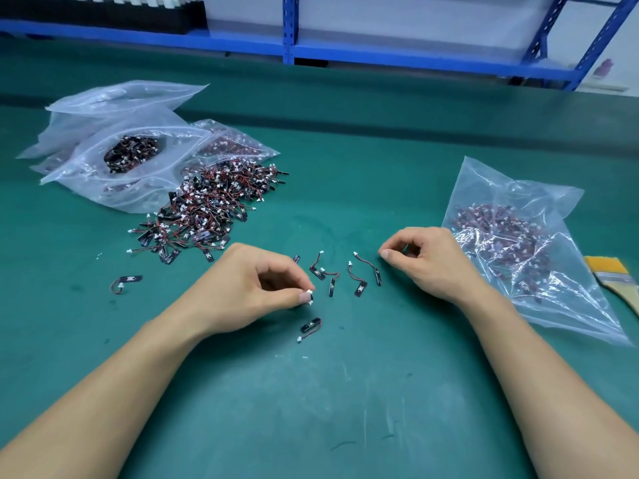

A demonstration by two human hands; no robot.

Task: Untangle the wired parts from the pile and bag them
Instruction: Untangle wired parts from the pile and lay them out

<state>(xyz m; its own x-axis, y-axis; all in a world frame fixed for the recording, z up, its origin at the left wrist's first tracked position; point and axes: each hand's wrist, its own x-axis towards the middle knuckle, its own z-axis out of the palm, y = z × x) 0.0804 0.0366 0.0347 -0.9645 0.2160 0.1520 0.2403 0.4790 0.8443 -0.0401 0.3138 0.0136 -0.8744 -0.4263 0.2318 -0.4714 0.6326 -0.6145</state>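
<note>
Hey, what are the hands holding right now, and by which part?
The left hand pinches one wired part by its white connector end, between thumb and fingertips. The right hand, fingers curled, holds nothing visible.

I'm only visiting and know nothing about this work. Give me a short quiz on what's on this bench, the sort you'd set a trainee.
1. True or false: the left hand pinches a wired part.
2. Where does the loose pile lie? A) on the table beside the open bag; B) on the blue shelf; C) inside a cardboard box.
3. Fill in: the tool at the table's right edge is a ____.
Key: 1 true; 2 A; 3 brush.
</note>
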